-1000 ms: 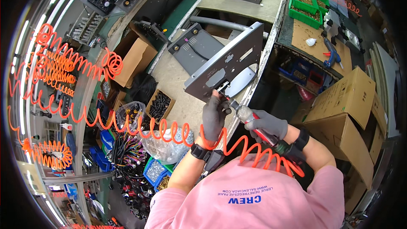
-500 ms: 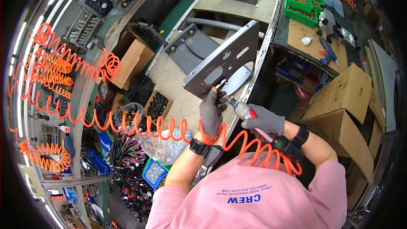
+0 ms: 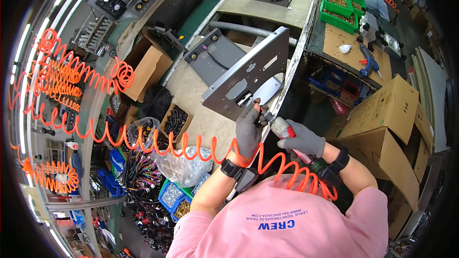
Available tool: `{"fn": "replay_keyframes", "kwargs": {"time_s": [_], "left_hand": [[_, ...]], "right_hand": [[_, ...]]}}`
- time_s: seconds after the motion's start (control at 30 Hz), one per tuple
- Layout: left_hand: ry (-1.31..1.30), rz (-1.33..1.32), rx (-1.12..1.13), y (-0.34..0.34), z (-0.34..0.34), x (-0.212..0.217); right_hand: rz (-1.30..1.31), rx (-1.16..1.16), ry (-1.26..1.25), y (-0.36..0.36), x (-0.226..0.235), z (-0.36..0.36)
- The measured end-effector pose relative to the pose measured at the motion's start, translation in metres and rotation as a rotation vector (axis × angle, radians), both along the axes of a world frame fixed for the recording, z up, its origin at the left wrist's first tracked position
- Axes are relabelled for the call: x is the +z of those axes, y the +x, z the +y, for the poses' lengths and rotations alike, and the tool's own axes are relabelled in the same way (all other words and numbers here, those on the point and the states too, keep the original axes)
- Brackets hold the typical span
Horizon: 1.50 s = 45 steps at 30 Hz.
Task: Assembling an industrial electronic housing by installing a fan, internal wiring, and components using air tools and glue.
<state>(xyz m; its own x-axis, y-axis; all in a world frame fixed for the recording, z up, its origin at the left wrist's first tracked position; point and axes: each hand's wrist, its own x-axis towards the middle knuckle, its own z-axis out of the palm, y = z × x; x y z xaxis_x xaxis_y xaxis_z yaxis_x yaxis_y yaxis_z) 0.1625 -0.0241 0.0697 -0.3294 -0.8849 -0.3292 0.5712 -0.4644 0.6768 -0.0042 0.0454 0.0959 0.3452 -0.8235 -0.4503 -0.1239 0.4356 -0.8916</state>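
Note:
My right hand (image 3: pixel 304 139), in a grey glove, is wrapped round a power screwdriver (image 3: pixel 279 127) with a red and clear body. Its tip points up and left at a dark grey metal panel (image 3: pixel 229 86), which stands tilted on the bench. My left hand (image 3: pixel 248 129), also gloved, is closed at the driver's tip, close to the panel's lower edge; what its fingers pinch is hidden. Just beside those fingertips, a small silver-and-black part (image 3: pixel 245 99) sits at a cutout in the panel. An orange coiled hose (image 3: pixel 191 148) crosses over my left wrist.
Left of the panel lies a grey housing (image 3: pixel 213 52) with a cable. A small carton of black parts (image 3: pixel 177 120), a plastic bag (image 3: pixel 186 167) and blue bins of screws (image 3: pixel 170 195) stand on the left. Cardboard boxes (image 3: pixel 377 110) and green bins (image 3: pixel 338 7) are on the right.
My left hand has moved right and slightly down from the silver part to the driver's tip. The driver has shifted a little right and down, and the panel slightly left.

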Motion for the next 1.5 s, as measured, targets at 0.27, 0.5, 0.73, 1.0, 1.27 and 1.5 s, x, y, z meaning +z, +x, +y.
{"fn": "replay_keyframes", "kwargs": {"time_s": [0.27, 0.5, 0.73, 1.0, 1.27, 1.5], "left_hand": [[-0.002, 0.013, -0.013, -0.001, -0.004, 0.000], [-0.041, 0.089, -0.033, 0.002, -0.009, -0.009], [-0.062, 0.059, -0.022, 0.001, -0.013, -0.014], [-0.067, 0.079, -0.005, -0.004, -0.013, -0.008], [-0.009, -0.056, 0.193, 0.010, -0.017, 0.002], [-0.026, -0.122, 0.256, 0.006, -0.017, -0.004]], "right_hand": [[-0.016, -0.001, -0.050, -0.003, -0.011, -0.004], [0.302, 0.047, -0.180, -0.003, -0.001, -0.006], [0.557, 0.083, -0.273, -0.001, 0.004, -0.007], [0.425, 0.040, -0.396, -0.003, -0.016, -0.008], [-0.105, 0.014, 0.086, -0.002, 0.016, -0.013], [-0.021, 0.012, 0.069, 0.001, 0.019, -0.015]]}}
